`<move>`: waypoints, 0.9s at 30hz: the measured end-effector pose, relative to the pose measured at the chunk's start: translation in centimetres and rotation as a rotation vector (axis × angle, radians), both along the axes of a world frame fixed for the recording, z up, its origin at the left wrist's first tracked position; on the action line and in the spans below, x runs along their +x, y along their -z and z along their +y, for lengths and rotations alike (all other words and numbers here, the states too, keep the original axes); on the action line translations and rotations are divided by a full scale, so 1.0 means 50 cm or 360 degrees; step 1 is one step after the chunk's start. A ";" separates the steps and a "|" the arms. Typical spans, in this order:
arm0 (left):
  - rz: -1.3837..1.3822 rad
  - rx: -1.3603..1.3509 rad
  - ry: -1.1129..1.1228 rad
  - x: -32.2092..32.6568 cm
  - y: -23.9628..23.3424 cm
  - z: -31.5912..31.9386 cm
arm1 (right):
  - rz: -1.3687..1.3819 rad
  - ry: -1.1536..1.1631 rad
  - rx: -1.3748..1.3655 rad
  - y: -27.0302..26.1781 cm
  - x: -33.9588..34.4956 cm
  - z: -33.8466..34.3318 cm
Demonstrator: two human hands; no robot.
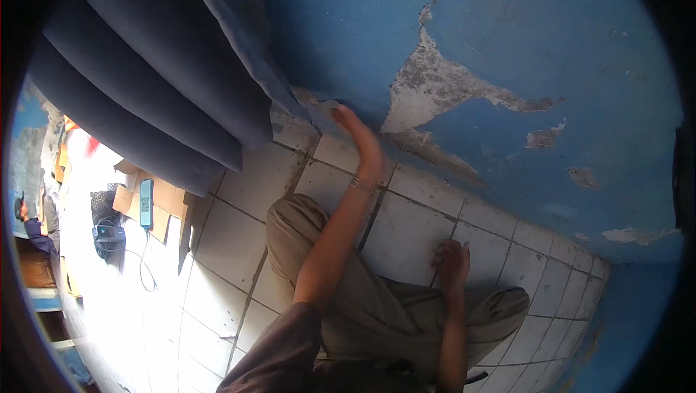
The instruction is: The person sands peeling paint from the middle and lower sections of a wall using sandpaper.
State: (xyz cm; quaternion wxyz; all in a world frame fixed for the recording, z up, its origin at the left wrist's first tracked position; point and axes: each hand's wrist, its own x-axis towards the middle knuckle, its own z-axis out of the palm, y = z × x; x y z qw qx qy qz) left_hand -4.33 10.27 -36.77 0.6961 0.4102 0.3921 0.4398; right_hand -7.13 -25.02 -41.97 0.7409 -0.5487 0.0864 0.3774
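My left hand (pixel 353 124) is stretched out to the foot of the blue wall (pixel 489 28), close by the lower edge of a dark grey curtain (pixel 163 66). A pale rounded thing (pixel 329 105) shows at its fingertips; blur hides what it is and whether the fingers grip it. Thin bracelets (pixel 365 186) circle that wrist. Over my bent leg in khaki trousers (pixel 492 311), my right hand (pixel 452 263) hovers above the tiles with loosely curled fingers and thumb apart. Nothing shows in it.
White floor tiles (pixel 413 230) run up to the wall, whose paint and plaster are flaking. On the sunlit left lie cardboard (pixel 163 192), a phone-like device (pixel 145 202), a small dark box (pixel 109 233) and a cable (pixel 147 273). A person (pixel 38 224) is at the far left.
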 end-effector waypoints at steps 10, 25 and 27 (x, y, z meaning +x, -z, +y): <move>-0.0124 -0.0098 0.0227 0.009 -0.038 -0.089 | -0.0042 -0.0058 -0.0005 0.009 0.013 -0.023; -0.0149 -0.0063 0.0044 0.008 -0.052 -0.048 | 0.0015 0.0056 0.0054 -0.005 0.007 -0.011; -0.0035 0.0010 -0.0032 -0.011 -0.020 0.018 | 0.0109 0.0032 0.0144 0.015 0.006 -0.004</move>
